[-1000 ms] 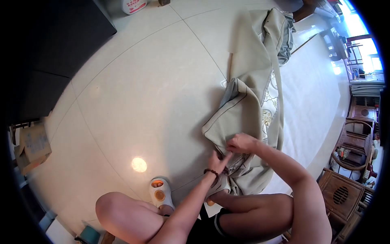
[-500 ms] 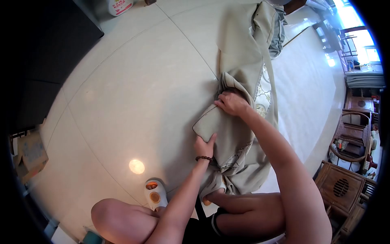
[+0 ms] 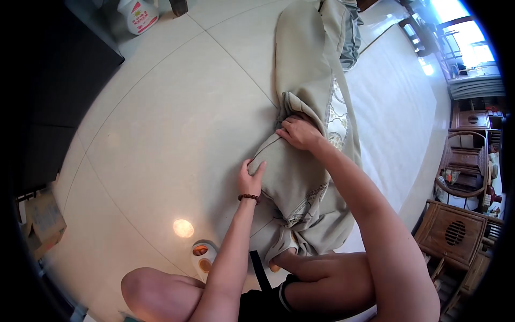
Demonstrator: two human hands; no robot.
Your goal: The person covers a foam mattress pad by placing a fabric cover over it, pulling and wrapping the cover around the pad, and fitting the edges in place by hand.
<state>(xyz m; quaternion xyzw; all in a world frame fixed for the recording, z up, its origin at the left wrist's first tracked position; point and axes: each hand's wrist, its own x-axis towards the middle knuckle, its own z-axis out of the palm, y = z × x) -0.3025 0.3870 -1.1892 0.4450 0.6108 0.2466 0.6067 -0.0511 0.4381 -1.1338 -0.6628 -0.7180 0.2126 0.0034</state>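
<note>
A long beige fabric cover [image 3: 300, 177] with a patterned strip [image 3: 337, 115] and a grey gathered edge lies rumpled across the floor. My left hand [image 3: 251, 177], a beaded bracelet at its wrist, pinches the cover's near-left edge, thumb on top and fingers partly behind the cloth. Higher up, my right hand [image 3: 299, 132] is closed on the cover beside a folded-back, open-looking part. Some of its fingers are hidden by the cloth. Between both hands the seam is stretched out. The cover's lower end bunches up by my right foot.
Pale floor tiles [image 3: 161, 134] spread to the left, with a white sheet [image 3: 391, 118] to the right. A dark cabinet [image 3: 75, 80], a white bottle [image 3: 138, 16] and a cardboard box [image 3: 45, 220] stand left. Wooden chairs [image 3: 450, 236] line the right. My slipper [image 3: 204, 255] is near.
My left hand has slid left and slightly up along the cover's edge, spreading that flap flatter and wider. My right hand keeps its hold in nearly the same place. The view has shifted slightly.
</note>
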